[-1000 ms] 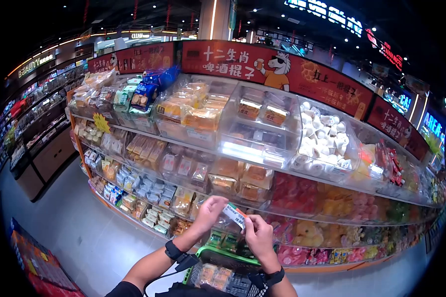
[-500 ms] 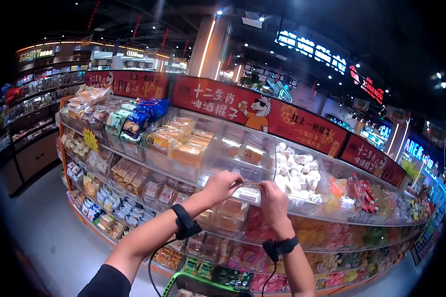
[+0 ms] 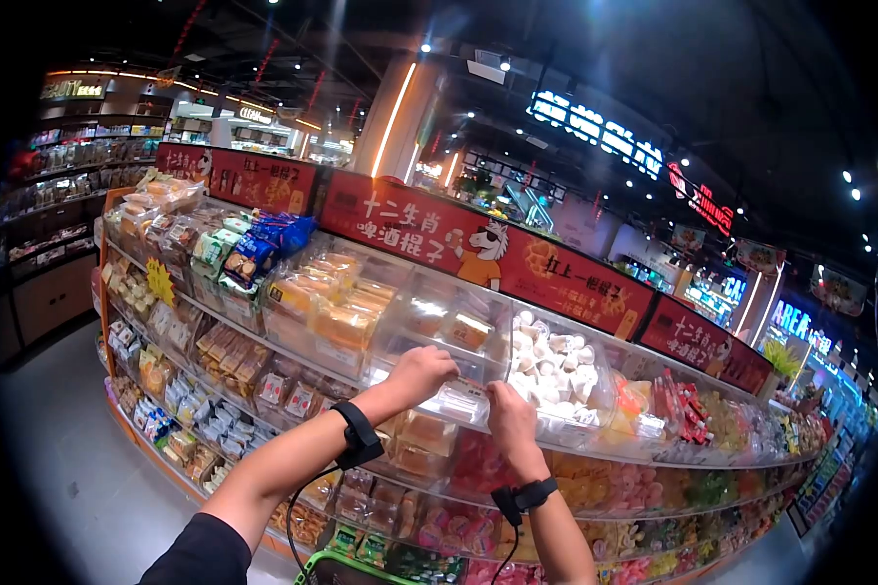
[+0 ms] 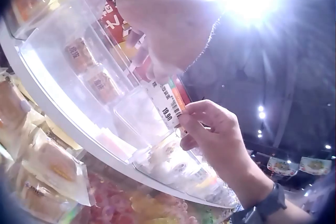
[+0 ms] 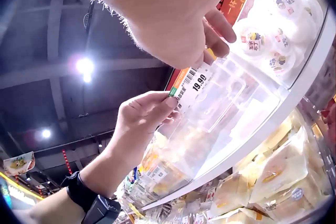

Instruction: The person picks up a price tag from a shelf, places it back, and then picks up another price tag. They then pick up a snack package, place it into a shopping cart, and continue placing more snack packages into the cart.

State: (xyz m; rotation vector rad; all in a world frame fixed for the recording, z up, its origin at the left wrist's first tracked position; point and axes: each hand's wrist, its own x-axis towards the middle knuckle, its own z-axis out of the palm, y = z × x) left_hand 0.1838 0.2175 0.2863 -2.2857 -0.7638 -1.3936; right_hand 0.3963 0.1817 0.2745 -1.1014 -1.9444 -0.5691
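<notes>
A price tag printed 19.90, with an orange and green strip, spans the space between my two hands. My left hand pinches its green-cornered end between thumb and finger, as the right wrist view shows. At the other end, my right hand pinches it, plain in the left wrist view. Both hands are raised at the upper shelf's front edge, before a clear bin holding a few packaged cakes. In the head view the tag is mostly lost in glare.
White round cups fill the bin to the right, and packaged bread the one to the left. Lower shelves hold wrapped cakes and colourful sweets. A green-rimmed basket is below my arms. Red signboards run along the top.
Both hands have risen from above the basket to the upper shelf edge, still holding the price tag. The head view has tilted upward, and the basket has dropped nearly out of it.
</notes>
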